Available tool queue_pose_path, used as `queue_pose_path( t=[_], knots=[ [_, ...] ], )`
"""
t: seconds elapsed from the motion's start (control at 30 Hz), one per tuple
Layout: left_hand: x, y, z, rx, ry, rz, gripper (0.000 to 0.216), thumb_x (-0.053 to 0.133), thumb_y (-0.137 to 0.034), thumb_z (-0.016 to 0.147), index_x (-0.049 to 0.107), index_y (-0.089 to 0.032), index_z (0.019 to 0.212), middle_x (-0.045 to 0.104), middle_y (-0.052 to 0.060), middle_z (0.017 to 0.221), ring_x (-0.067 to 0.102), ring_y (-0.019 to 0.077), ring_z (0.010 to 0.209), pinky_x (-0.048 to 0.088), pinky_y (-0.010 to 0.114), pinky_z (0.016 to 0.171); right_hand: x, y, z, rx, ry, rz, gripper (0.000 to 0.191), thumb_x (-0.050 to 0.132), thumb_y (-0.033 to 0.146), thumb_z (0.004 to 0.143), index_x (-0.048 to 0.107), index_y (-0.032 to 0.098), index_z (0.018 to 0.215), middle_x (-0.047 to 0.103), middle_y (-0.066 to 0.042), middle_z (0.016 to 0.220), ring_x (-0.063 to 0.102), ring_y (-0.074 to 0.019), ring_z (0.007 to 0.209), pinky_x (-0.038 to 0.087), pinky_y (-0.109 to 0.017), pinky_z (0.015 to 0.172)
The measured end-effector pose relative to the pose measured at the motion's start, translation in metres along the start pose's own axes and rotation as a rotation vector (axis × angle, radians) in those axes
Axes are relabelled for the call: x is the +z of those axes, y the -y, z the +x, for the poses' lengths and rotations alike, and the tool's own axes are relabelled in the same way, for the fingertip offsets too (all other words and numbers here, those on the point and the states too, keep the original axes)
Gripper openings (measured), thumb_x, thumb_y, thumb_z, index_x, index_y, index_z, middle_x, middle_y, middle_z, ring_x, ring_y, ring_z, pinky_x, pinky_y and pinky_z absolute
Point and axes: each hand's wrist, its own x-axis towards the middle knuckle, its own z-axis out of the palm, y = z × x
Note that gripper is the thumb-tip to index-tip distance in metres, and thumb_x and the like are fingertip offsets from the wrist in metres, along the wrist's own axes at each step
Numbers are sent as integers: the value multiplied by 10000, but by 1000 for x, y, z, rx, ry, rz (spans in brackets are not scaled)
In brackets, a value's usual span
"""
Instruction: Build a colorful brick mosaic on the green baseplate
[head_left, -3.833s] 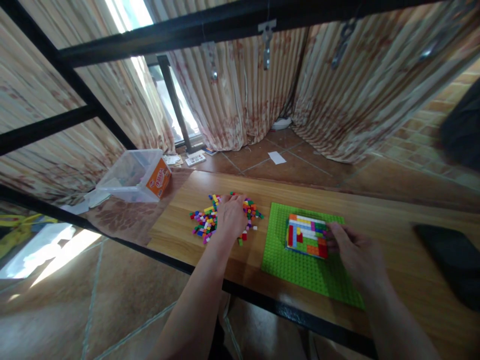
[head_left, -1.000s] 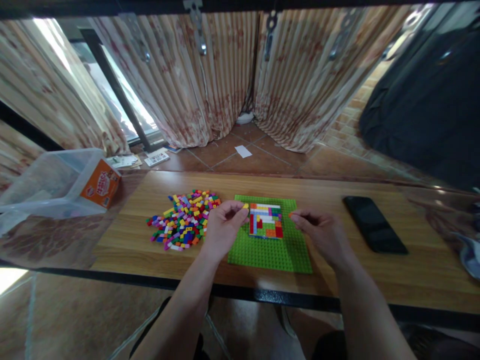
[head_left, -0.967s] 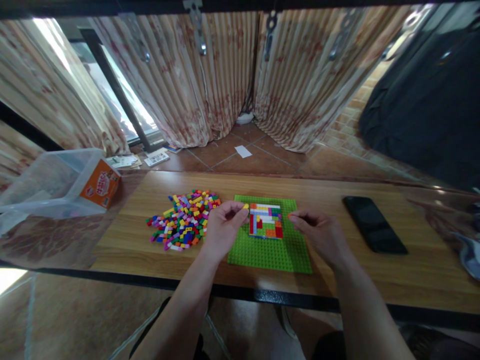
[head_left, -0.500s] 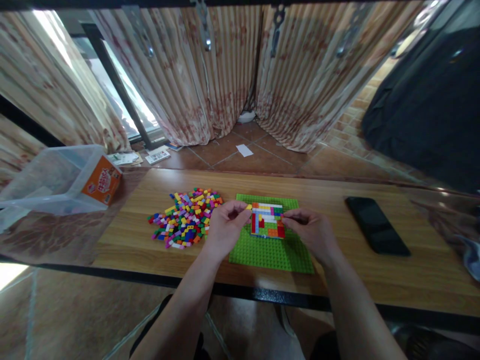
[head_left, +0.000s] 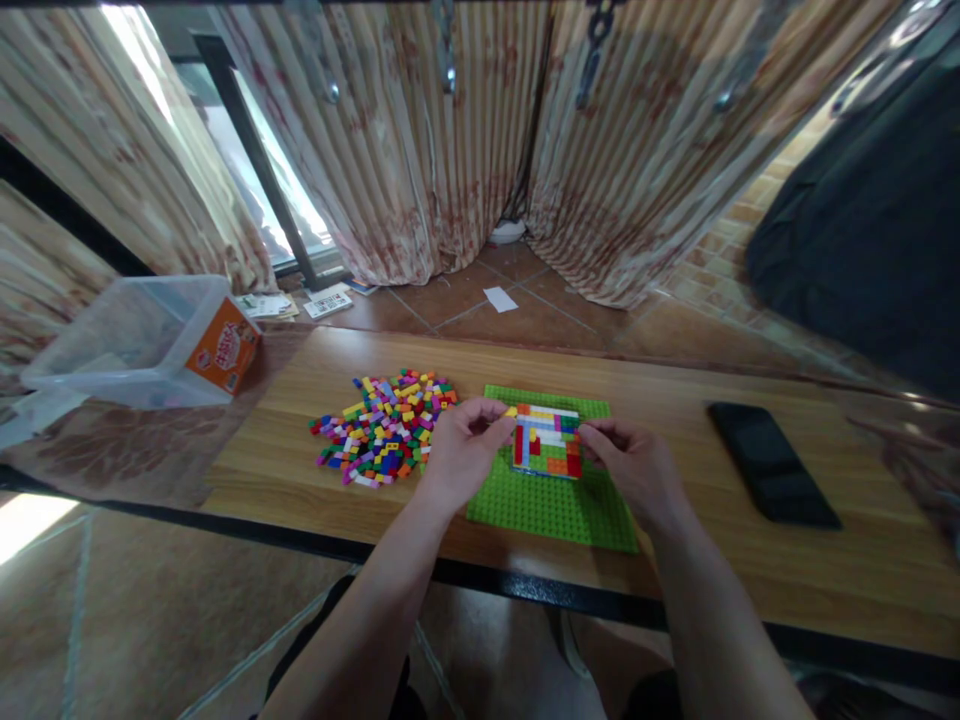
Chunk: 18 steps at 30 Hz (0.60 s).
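A flat block of mixed-colour toy bricks (head_left: 546, 455) sits over the green baseplate (head_left: 551, 515) in front of me. At its upper left corner, my left hand (head_left: 466, 448) pinches a small yellow brick (head_left: 511, 411) between thumb and forefinger. My right hand (head_left: 636, 462) is at the block's right edge, thumb and fingers pressed together; what lies between them, if anything, is hidden. A pile of loose bricks (head_left: 382, 430) in many colours lies left of the baseplate, partly behind my left hand.
A black phone (head_left: 772, 462) lies on the wooden table (head_left: 690, 400) at the right. Beyond the table's left end stands a clear plastic bin (head_left: 135, 345) with an orange label. Papers lie on the tiled floor behind, in front of the curtains (head_left: 480, 150).
The view has shifted slightly, so the table and hands appear a little further right. Both hands keep their places at the brick block, the yellow brick still in my left fingers.
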Motion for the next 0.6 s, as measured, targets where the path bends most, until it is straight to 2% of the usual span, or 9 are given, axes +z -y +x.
queue_pose_path(
  t=[0.33, 0.6],
  knots=[
    [0, 1, -1, 7, 7, 60, 75, 689, -216, 766, 684, -142, 780, 641, -15, 680, 594, 88, 598, 473, 208, 589, 7, -5, 1, 29, -35, 26, 452, 794, 565, 593, 724, 162, 784, 703, -42, 657, 616, -156, 572, 510, -285, 544],
    [0, 5, -1, -1, 58, 99, 89, 679, -233, 785, 680, -145, 801, 638, -10, 670, 581, 100, 603, 476, 224, 604, 8, -15, -2, -37, -3, -61, 339, 692, 489, 765, 725, 175, 888, 736, -53, 751, 654, -181, 628, 535, -317, 585]
  ],
)
